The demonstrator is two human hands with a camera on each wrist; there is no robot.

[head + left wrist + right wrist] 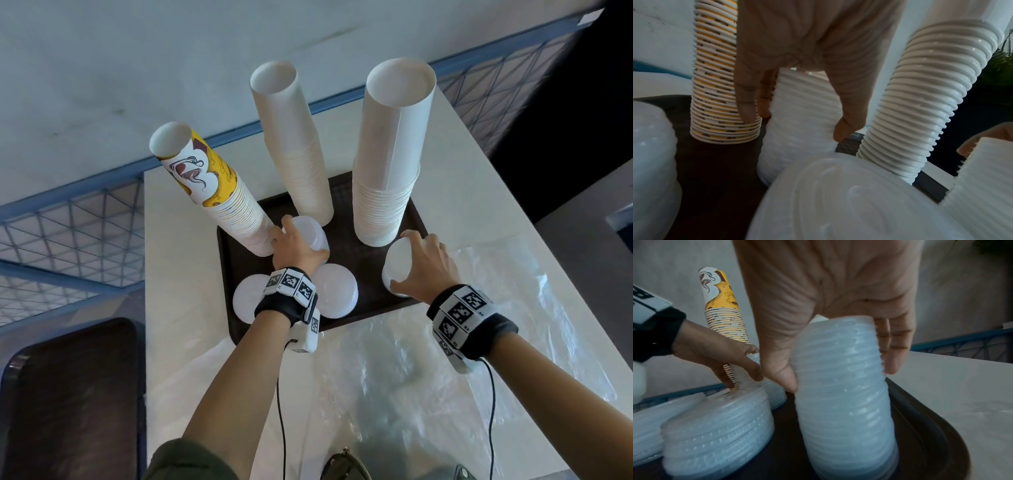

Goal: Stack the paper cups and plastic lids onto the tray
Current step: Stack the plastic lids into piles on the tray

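— So, what did each hand hold?
— The left hand gripped a lid stack standing mid-tray, between the yellow cups and plain cups. The right hand had thumb and fingers wrapped round another lid stack at the tray's right edge.
— And the rest?
— Two more lid piles sat along the near edge.
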